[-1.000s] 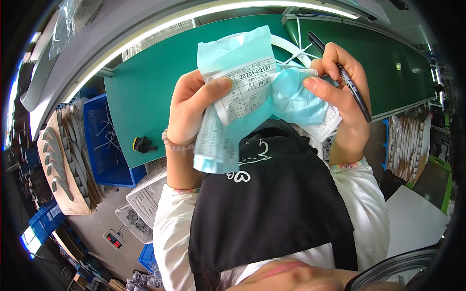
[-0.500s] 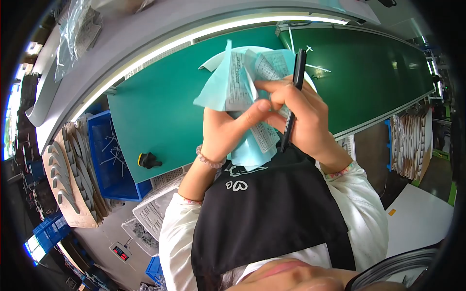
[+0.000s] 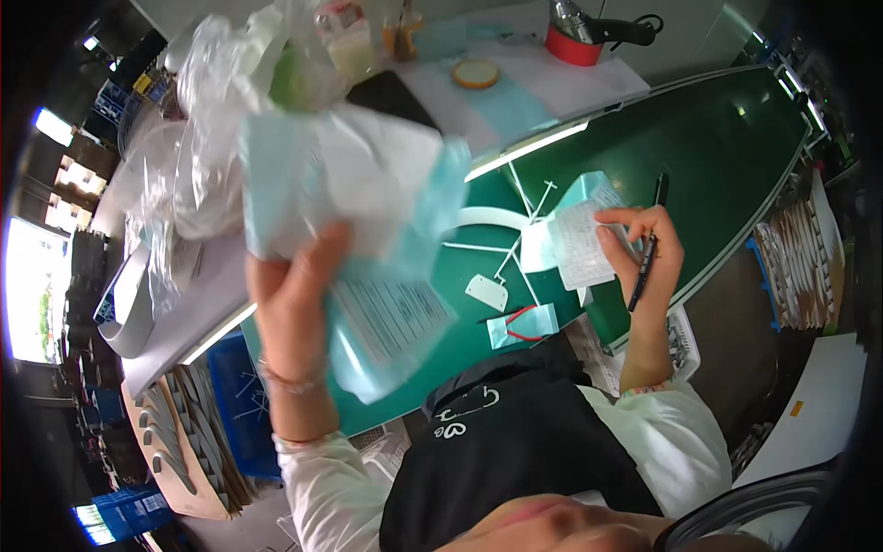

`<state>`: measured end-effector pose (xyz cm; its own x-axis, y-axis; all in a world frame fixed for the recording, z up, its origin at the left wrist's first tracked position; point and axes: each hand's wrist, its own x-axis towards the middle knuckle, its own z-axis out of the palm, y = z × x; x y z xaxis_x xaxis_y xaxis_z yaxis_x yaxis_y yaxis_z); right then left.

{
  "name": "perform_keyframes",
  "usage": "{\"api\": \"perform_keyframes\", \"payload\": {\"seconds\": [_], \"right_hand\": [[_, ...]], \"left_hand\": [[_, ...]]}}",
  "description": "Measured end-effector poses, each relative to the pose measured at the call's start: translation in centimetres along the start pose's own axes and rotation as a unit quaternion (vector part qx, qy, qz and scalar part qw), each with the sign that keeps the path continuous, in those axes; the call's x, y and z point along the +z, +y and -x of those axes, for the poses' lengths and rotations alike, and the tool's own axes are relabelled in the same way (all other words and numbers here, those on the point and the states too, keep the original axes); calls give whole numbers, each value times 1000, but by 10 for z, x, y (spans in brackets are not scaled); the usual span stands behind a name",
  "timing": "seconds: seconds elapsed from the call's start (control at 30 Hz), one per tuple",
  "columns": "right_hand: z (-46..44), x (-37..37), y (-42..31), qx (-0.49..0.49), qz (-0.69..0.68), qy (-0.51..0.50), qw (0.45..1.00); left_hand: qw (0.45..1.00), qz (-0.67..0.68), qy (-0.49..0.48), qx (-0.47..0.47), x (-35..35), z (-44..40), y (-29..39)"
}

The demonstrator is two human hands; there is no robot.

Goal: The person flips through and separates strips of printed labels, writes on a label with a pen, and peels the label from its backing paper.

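Over the green desk (image 3: 681, 175): light-blue packet (image 3: 340, 175) in left hand (image 3: 292, 285), paper slip (image 3: 584, 244) and pen (image 3: 645, 267) in right hand (image 3: 658, 253)

Nearest the camera: black apron (image 3: 524, 451) with a white heart print; white sleeves (image 3: 662, 432) run out on either side. Bracelet (image 3: 290, 379) on the left wrist.

Left hand: raised, thumb pressed across the front of the packet, its other fingers mostly hidden behind; grip closed on it. Packet blurred, a pale panel on its face. A second light-blue piece (image 3: 391, 327) with a printed label hangs below; whether it is joined to the packet, cannot tell.

Right hand: slip pinched by its edge between thumb and fingers, print too small to read. Pen lodged aslant in the same hand. Light-blue sheet (image 3: 589, 189) just behind the slip, partly covered.

On the desk, between the hands: white plate (image 3: 487, 293) with small holes; thin white rods (image 3: 478, 247) crossing; white curved strip (image 3: 492, 217). Nearer the apron, a small blue sheet (image 3: 499, 335) with a red curved item (image 3: 521, 323) upon it.

Beyond: lit tube (image 3: 552, 140) along the edge of a raised shelf (image 3: 607, 83). On the shelf: clear plastic bags (image 3: 207, 120), black flat object (image 3: 394, 97), yellow-rimmed disc (image 3: 475, 74), red round base (image 3: 572, 46) under a black-handled item (image 3: 625, 33).
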<state>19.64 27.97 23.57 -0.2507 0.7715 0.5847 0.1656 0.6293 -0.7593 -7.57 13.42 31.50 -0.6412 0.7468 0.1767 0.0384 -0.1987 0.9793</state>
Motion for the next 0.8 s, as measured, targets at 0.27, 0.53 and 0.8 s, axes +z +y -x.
{"api": "perform_keyframes", "payload": {"seconds": [0.27, 0.53, 0.8], "right_hand": [[-52, -74, 70, 71, -17, 45, 996], [-94, -122, 137, 136, -22, 24, 990], [-111, -135, 174, 109, -8, 14, 994]], "left_hand": [[939, -307, -144, 62, 162, -221, 29], [746, -617, -248, 49, 261, -347, -54], [858, -375, -244, -252, 285, -345, -55]]}}
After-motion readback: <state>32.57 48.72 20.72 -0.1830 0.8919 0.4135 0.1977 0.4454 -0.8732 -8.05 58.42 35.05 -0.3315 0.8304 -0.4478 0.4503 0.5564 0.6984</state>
